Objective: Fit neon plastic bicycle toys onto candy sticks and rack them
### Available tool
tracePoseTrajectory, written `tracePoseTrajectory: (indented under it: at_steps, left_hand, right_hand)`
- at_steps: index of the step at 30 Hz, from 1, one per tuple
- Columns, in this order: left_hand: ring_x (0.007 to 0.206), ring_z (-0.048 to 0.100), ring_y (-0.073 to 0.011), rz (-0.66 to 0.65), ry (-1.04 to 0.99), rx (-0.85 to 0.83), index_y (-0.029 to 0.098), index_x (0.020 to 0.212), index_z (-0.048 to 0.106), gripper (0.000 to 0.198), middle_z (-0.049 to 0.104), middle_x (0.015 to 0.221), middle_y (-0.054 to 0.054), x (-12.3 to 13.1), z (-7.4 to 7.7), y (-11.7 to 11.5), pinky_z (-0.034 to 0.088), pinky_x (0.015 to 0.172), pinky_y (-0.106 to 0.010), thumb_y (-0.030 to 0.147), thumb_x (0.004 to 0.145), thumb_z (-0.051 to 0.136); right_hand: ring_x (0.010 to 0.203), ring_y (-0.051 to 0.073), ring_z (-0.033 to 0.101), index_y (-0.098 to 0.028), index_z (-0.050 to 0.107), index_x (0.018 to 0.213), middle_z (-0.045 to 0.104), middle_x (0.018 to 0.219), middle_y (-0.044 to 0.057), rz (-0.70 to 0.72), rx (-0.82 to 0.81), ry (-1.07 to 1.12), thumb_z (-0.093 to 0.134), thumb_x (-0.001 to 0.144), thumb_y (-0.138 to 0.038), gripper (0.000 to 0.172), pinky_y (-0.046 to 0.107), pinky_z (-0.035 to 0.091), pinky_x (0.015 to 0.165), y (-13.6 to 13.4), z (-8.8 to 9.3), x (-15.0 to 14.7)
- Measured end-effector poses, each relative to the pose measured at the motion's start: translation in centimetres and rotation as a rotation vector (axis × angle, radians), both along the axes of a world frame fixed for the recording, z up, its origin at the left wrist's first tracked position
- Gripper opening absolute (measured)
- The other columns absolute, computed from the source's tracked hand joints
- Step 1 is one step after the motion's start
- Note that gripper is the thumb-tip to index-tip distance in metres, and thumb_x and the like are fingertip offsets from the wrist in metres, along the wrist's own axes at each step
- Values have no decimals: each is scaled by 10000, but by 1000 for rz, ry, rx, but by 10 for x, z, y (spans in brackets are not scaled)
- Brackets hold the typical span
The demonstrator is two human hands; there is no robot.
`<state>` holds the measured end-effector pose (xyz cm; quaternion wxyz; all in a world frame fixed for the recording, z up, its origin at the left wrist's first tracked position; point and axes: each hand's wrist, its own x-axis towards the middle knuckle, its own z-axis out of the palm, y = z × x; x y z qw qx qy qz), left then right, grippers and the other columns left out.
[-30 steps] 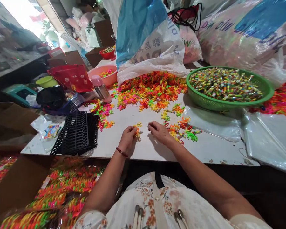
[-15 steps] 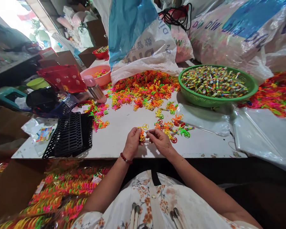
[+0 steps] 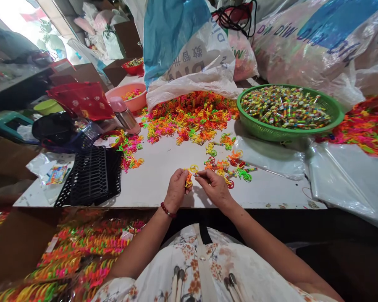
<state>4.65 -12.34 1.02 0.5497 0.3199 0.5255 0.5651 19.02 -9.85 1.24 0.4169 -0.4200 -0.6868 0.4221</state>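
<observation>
Over the near part of the smooth white tabletop (image 3: 151,184), an orange-and-yellow plastic toy (image 3: 188,181) with a thin ring-shaped wheel is pinched between the thumb and curled fingers of the left hand (image 3: 175,191). Just beside it, a small piece (image 3: 197,175) is pinched at the fingertips of the right hand (image 3: 216,188) — mostly hidden, its shape unclear. The left wrist is circled by 1 string of glossy beads (image 3: 167,210). Behind, a tangled heap of bright plastic toys (image 3: 192,115) is overhung by a crinkled sack (image 3: 189,50). Shiny wrapped tubes (image 3: 286,107) are held in 1 round green basket (image 3: 271,133) — its wall perforated.
</observation>
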Motion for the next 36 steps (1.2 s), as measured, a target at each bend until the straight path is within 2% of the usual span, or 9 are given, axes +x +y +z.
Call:
tracePoseTrajectory:
  at_steps: [3,6,10,12,14,20,27,31,36]
  left_hand:
    - [354,390,-49,15,30,-23,197,753,457,336,474,493,81,0,1,1,279,331,-153,497,806,599]
    - [365,384,-45,34,85,-46,196,744,461,327,462,504,84,1,6,0,290,339,-151,490,808,589]
    - [381,376,-41,61,116,-51,197,734,461,316,452,519,86,5,10,-1,300,353,-149,479,814,579]
    - [383,378,-44,69,103,-48,200,731,456,306,444,518,87,9,10,-2,298,354,-151,468,819,575]
    - [381,375,-45,70,93,-57,201,729,453,301,437,519,89,12,7,-2,288,350,-152,459,818,579]
    - [375,369,-43,74,67,-60,199,724,450,292,430,511,91,17,-3,-2,282,350,-153,443,824,574]
    - [376,366,-41,67,18,-60,200,735,451,294,440,532,89,18,-5,2,267,346,-155,450,818,580]
    - [375,350,-41,63,61,-64,195,731,464,302,436,522,86,17,-4,3,267,355,-161,461,820,574]
    - [388,340,-52,108,149,-69,202,691,444,291,409,503,86,17,-7,1,277,379,-173,432,836,548]
  right_hand:
    - [706,145,637,-192,674,930,700,816,27,-5,119,-29,607,867,-289,134,269,502,682,-4,2,-1]
    - [751,153,665,-195,672,933,708,847,36,-1,148,-4,603,872,-284,128,277,525,719,-7,3,-2]
    - [751,166,689,-204,657,946,713,844,35,-10,-23,98,617,868,-351,171,294,556,713,-6,0,-2]
    - [725,171,694,-203,650,944,714,835,35,-30,-126,145,631,856,-394,212,299,568,685,-4,-2,-1]
    - [719,178,696,-200,650,933,715,844,40,-38,-158,145,643,845,-418,236,307,574,675,-3,-3,0]
    - [744,186,692,-202,664,928,715,852,44,-5,-121,95,639,849,-394,209,320,566,701,-1,-2,6]
    - [732,177,663,-207,673,890,711,817,34,-21,-61,32,623,848,-351,158,308,536,689,1,1,9]
    - [733,175,661,-213,681,905,714,824,29,14,-91,67,629,842,-344,154,307,536,695,1,2,9]
    - [706,173,637,-230,679,860,703,787,16,41,-9,-14,610,852,-283,88,300,497,673,-5,3,7]
